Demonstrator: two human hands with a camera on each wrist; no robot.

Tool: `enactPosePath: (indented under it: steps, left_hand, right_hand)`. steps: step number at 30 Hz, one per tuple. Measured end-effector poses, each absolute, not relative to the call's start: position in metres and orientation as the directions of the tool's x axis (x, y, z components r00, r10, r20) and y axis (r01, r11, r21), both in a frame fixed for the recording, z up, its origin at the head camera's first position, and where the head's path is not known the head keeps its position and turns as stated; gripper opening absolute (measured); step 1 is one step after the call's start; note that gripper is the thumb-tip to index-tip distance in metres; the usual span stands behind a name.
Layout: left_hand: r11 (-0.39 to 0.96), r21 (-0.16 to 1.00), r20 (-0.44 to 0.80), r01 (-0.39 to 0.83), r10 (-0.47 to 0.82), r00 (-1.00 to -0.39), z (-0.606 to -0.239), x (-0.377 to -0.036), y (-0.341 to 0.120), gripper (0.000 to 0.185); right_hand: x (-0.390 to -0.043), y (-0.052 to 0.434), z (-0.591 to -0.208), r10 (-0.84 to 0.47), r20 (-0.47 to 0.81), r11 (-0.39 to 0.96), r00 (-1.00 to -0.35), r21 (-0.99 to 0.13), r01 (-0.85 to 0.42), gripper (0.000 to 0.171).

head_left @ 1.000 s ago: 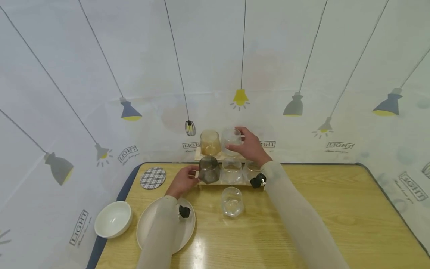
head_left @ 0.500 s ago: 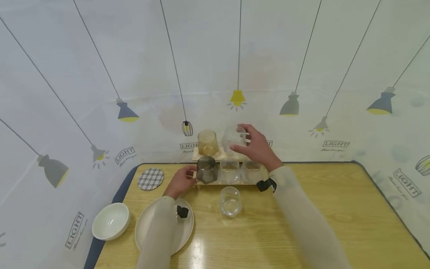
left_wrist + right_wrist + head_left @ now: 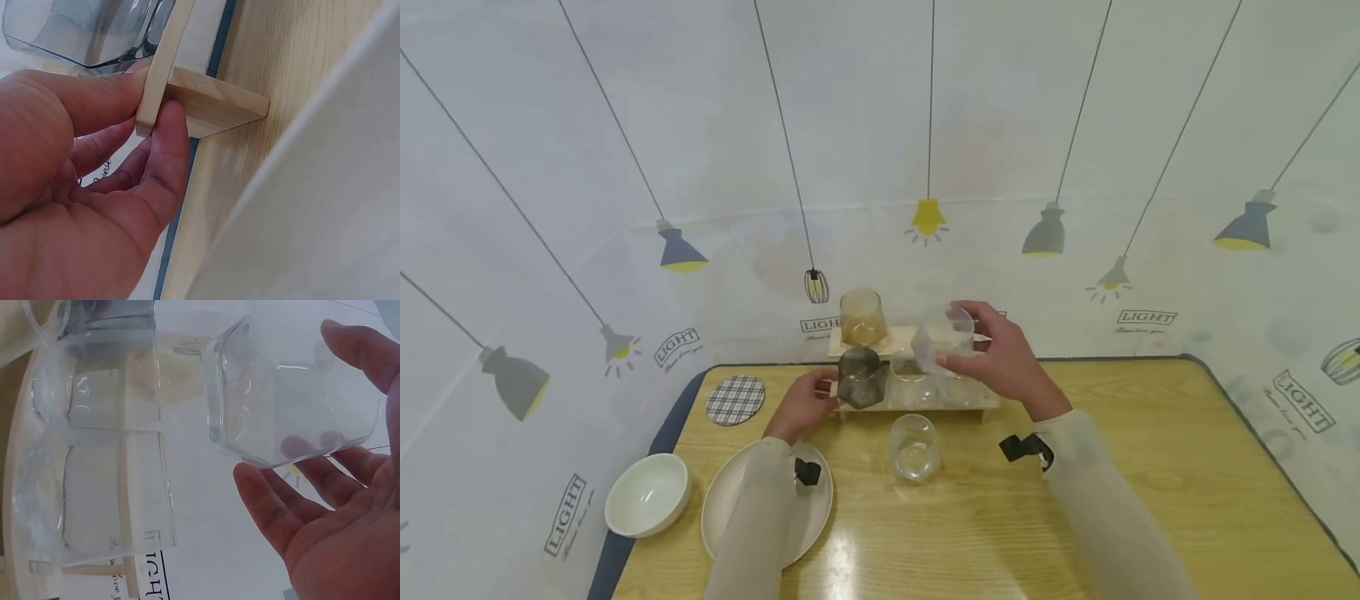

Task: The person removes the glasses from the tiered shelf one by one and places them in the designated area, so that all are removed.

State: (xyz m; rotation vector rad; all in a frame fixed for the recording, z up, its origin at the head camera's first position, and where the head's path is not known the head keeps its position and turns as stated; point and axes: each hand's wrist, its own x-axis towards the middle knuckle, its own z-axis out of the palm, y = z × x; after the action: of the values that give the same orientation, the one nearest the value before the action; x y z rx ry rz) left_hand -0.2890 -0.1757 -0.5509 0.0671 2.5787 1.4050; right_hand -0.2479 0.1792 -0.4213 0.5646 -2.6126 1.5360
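Note:
My left hand (image 3: 803,407) pinches the left end of a two-step wooden rack (image 3: 164,69) between thumb and fingers. My right hand (image 3: 1009,357) holds a clear glass (image 3: 281,394) by its sides, tilted, with its faceted base turned left; in the head view it overlaps the rack's upper step. An amber glass (image 3: 862,318) stands on that step at the left. On the lower step are a smoky grey glass (image 3: 861,380) beside my left fingers and two clear glasses, a middle one (image 3: 912,388) and a right one (image 3: 100,494). Another clear glass (image 3: 914,452) stands on the table before the rack.
A pale plate (image 3: 818,508) lies partly under my left forearm on the wooden table (image 3: 1150,475). To its left is a white bowl (image 3: 649,495), and a checked round coaster (image 3: 736,400) lies farther back. A wall (image 3: 1075,317) printed with lamps rises right behind the rack.
My right hand has lifted the clear glass from the upper step, moved it right and toward me, and tipped it. The left hand stays on the rack's end.

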Motion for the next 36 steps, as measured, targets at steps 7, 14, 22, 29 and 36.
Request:
enactPosePath:
  steps: [7,14,22,29,36]
  left_hand:
    - [0.546,0.836,-0.155,-0.053,0.142,-0.978,-0.55,-0.288,-0.176,0.047]
    - [0.542,0.838,-0.165,-0.061,0.146,-0.975,-0.548,-0.288,-0.177,0.048]
    - [0.54,0.839,-0.178,-0.072,0.147,-0.973,-0.548,-0.289,-0.177,0.05]
    - [0.529,0.847,-0.155,-0.049,0.157,-0.975,-0.546,-0.288,-0.177,0.05]
    - [0.535,0.843,-0.167,-0.063,0.149,-0.975,-0.55,-0.288,-0.177,0.049]
  right_hand:
    - [-0.213,0.194,-0.44,-0.262,0.292,0.45,-0.92,-0.806,-0.384,0.075]
    - [-0.189,0.21,-0.467,-0.25,0.291,0.465,-0.923,-0.801,-0.378,0.074]
    - [-0.174,0.217,-0.506,-0.266,0.189,0.459,-0.945,-0.837,-0.296,0.074]
    - [-0.175,0.218,-0.547,-0.272,0.098,0.405,-0.957,-0.891,-0.206,0.073]
    - [-0.177,0.217,-0.564,-0.278,0.085,0.405,-0.957,-0.893,-0.197,0.078]
